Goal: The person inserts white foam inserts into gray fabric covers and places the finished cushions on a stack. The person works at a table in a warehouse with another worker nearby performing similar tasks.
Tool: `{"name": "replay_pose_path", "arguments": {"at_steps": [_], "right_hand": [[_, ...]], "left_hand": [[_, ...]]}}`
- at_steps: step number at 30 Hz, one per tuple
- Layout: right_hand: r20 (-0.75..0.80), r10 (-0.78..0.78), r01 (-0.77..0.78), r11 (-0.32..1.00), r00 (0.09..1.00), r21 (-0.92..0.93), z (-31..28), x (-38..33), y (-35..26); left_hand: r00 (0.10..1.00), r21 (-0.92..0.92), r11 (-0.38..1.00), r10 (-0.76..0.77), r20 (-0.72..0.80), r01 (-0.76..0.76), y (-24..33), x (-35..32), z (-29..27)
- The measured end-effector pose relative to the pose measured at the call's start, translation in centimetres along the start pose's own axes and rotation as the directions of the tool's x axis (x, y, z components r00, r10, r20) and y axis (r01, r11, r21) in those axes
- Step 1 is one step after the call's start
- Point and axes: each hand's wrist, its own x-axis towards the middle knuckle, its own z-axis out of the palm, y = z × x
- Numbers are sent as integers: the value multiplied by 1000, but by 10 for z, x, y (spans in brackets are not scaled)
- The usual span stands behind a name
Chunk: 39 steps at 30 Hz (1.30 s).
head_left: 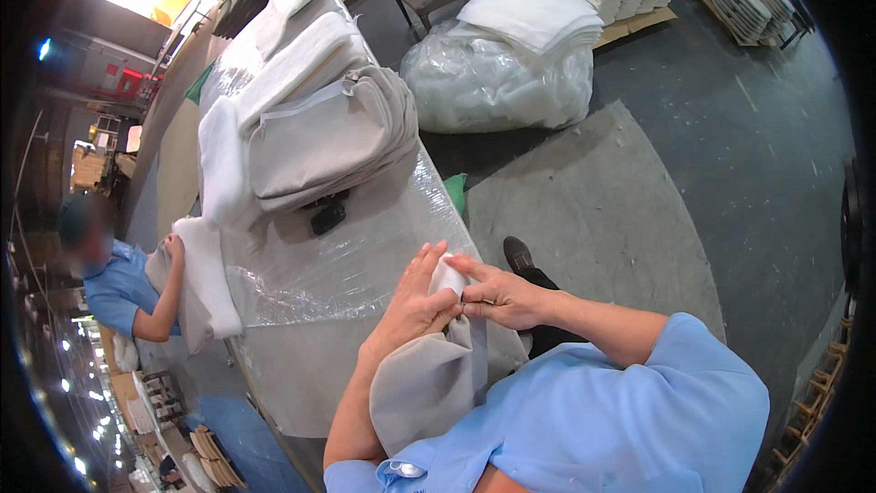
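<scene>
A grey fabric cover [418,390] hangs between my forearms, close against my body. A white padding piece [445,278] pokes out of its upper end. My left hand [422,300] grips the cover's edge with the thumb bent in, its fingers stretched along the white piece. From the other side, my right hand [506,297] pinches the same edge, thumb and fingertips pressed together. Both hands nearly touch above the near right edge of the table. What lies inside the cover lower down is hidden.
The long table [310,361] is partly wrapped in clear film. On it lie stacked grey covers [319,142], white padding sheets [297,69] and a small black object [328,217]. A co-worker [128,283] holds white padding at the left. A plastic-wrapped bundle [497,78] stands beyond.
</scene>
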Motion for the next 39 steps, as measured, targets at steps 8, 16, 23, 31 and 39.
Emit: {"name": "replay_pose_path", "arguments": {"at_steps": [8,16,23,31,39], "right_hand": [[120,153,-174,966,981,193,-15,11,11],[-64,256,-230,933,965,276,-9,21,20],[-133,302,-258,927,944,271,-3,40,20],[-156,360,-311,911,920,270,4,48,21],[-236,419,-310,868,877,389,12,37,62]], "left_hand": [[1000,-121,993,5,10,-4,-23,5,13],[927,-282,932,-297,-229,229,-16,4,38],[841,-240,921,-382,-384,308,-13,9,37],[846,-283,881,-454,-280,379,-29,12,23],[803,-585,648,-596,8,487,-83,28,61]]}}
